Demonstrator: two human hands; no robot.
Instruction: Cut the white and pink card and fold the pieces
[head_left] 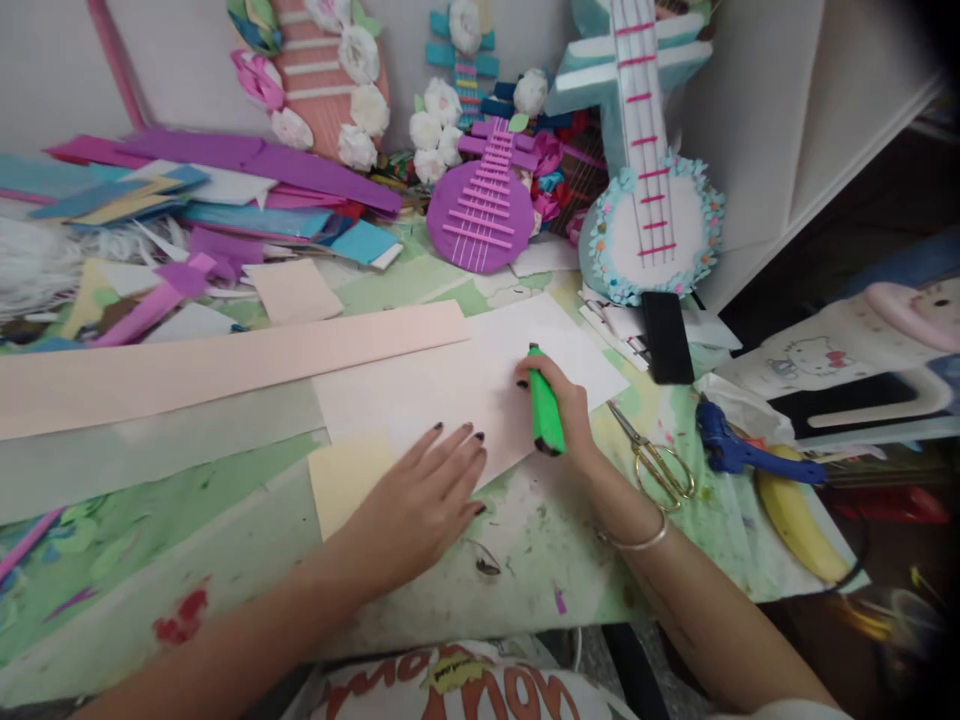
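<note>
My right hand [566,405] is closed around a chunky bright green marker [545,405] with black ends. It is over a white sheet of paper [559,335], and the marker slants away from me. Whether its far end touches the paper I cannot tell. Lying flat with fingers stretched, my left hand [431,490] presses on the near part of the sheet. A small pale yellow paper piece [346,480] is partly under that hand. Behind it, a long pale pink strip [225,365] overlaps the sheet's left side.
Gold-handled scissors [660,470], a blue glue gun [742,445], a banana [799,525] and a black phone [667,338] lie to the right. A purple paper lute [480,215] and a light blue stringed instrument model [652,225] stand behind. Coloured scraps [225,195] pile up at the back left.
</note>
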